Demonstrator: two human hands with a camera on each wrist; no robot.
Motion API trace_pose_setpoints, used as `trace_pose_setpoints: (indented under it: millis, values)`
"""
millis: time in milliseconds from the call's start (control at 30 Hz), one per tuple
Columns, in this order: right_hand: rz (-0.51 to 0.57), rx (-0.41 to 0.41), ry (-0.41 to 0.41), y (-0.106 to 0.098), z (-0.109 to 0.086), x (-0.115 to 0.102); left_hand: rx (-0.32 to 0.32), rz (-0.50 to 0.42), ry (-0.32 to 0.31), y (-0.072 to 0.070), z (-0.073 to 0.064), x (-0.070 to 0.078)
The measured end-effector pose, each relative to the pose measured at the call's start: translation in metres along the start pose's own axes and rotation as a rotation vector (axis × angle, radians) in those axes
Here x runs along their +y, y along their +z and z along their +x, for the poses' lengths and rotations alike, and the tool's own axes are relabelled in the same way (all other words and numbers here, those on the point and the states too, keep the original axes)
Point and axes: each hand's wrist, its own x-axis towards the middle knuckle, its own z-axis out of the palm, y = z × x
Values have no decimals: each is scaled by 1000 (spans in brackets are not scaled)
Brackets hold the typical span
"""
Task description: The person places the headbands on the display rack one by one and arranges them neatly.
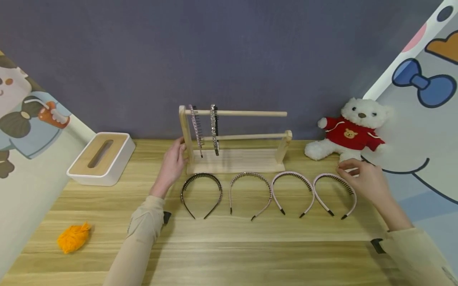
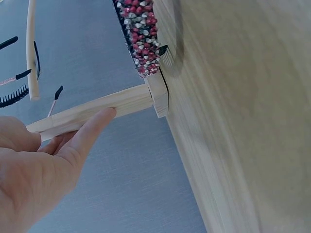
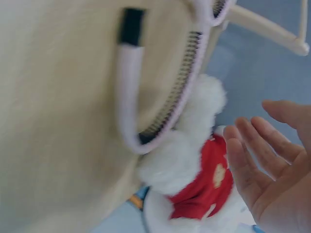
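Observation:
My left hand (image 1: 173,161) holds the left upright of a wooden headband rack (image 1: 239,159); in the left wrist view the thumb lies along the post (image 2: 131,99) and other fingers are behind it. Two headbands hang at the rack's left end: a pink one (image 1: 195,127) and a glittery one (image 1: 214,129). Several headbands lie in a row before the rack: a dark one (image 1: 202,174), a beaded one (image 1: 250,173), a pale pink one (image 1: 291,173) and another pink one (image 1: 352,194) at the right. Beside that last one hovers my right hand (image 1: 365,180), fingers loosely bent, holding nothing.
A white teddy bear in a red sweater (image 1: 348,133) sits at the back right, just behind my right hand. A tissue box with a wooden lid (image 1: 119,171) stands at the left. An orange yarn-like bundle (image 1: 73,238) lies at the front left. Walls border the back and sides.

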Motion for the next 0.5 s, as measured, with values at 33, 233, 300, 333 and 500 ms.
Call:
trace_pose_setpoints:
  millis: [33,233,300,333,500]
  values:
    - [-6,-14,11,1,-2,5,2,3,2,0,0,0]
    - [-27,-49,12,7,-14,32,6,13,1,0,0,-2]
    - [-34,-57,4,8,-17,38,3,14,2,0,0,-2]
    - [-38,-64,1,9,-18,41,2,14,2,0,0,-2]
    - [-66,-104,13,12,-20,48,-9,-2,-7,-1,0,0]
